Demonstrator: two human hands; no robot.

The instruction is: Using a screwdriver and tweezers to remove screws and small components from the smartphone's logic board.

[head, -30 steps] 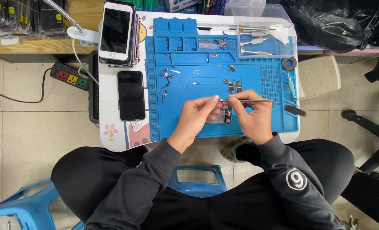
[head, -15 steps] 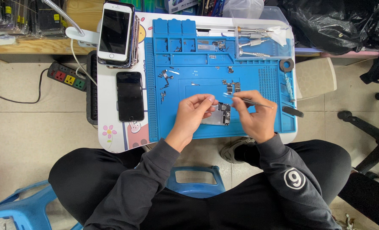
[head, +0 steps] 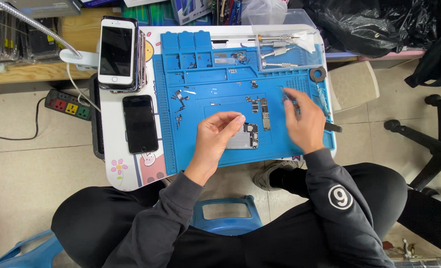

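An opened phone (head: pixel 248 138) with its insides showing lies on the blue repair mat (head: pixel 205 149). My left hand (head: pixel 216 135) rests on the phone's left end, thumb and fingertips curled together just above its top edge. My right hand (head: pixel 306 123) is out to the right of the phone, over the mat's right side. It grips thin tweezers (head: pixel 286 97), blurred by motion, whose tip points up and left. A removed circuit board (head: pixel 265 119) and small metal parts (head: pixel 256 105) lie between the two hands.
A white phone (head: pixel 116 49) on a stack and a black phone (head: pixel 139 123) lie left of the mat. A clear tray of tools (head: pixel 280 52) sits at the mat's top right, near a tape roll (head: pixel 318 74). A power strip (head: pixel 67 105) lies on the floor.
My right hand has pulled the tweezers away from the opened phone, moving right and up over the mat. My left hand has stayed at the phone.
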